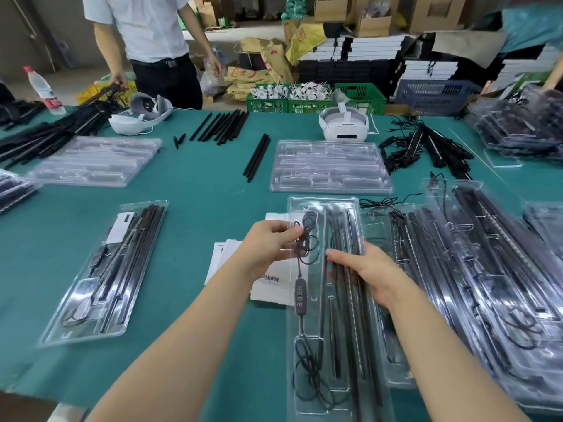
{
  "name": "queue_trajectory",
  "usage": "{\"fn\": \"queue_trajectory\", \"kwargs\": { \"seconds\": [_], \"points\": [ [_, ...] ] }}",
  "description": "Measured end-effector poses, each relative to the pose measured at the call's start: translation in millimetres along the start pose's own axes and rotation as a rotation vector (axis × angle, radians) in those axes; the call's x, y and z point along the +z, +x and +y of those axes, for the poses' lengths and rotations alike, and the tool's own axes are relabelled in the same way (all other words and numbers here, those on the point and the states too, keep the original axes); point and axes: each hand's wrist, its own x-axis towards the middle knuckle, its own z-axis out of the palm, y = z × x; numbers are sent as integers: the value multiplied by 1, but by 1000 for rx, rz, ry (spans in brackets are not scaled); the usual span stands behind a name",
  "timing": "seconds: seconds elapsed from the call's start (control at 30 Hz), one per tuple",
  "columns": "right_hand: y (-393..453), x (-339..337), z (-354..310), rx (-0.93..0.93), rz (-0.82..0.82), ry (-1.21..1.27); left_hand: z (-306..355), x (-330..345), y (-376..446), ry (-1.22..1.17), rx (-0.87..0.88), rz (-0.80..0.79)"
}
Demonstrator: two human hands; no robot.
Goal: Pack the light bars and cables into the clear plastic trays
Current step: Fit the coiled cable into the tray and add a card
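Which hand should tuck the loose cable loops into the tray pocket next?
Left hand: its fingers already pinch the cable over the tray pocket. The right hand rests on the light bars.

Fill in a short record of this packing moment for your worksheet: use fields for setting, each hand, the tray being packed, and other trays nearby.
Setting: green table with a person in a white shirt standing at the far side
Left hand: fingers pinch the thin black cable over the tray's upper left pocket
Right hand: rests on the light bars in the tray
Tray being packed: clear, holds bars, coiled cable and inline controller
Other trays: one filled tray at left, two empty trays farther back
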Motion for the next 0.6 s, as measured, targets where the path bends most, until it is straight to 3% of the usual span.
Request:
{"fn": "queue_trajectory", "kwargs": {
  "seconds": [0.13, 0.27, 0.33, 0.43, 0.6],
  "points": [
    [2, 0, 7, 22, -85, 87, -5, -9, -7, 175, 34, -4],
    [4, -8, 12, 17, -66, 112, -11, -23, -12, 925, 106, 252],
    [5, -12, 13, 19, -55, 107, -18, -26, -14, 1184, 72, 282],
    [6, -18, 15, 29, -44, 131, -31, -23, -15, 1252, -50, 204],
    [2, -21, 16, 21, -41, 115, -43, -3, -8, 1306, 15, 200]
  ]
}}
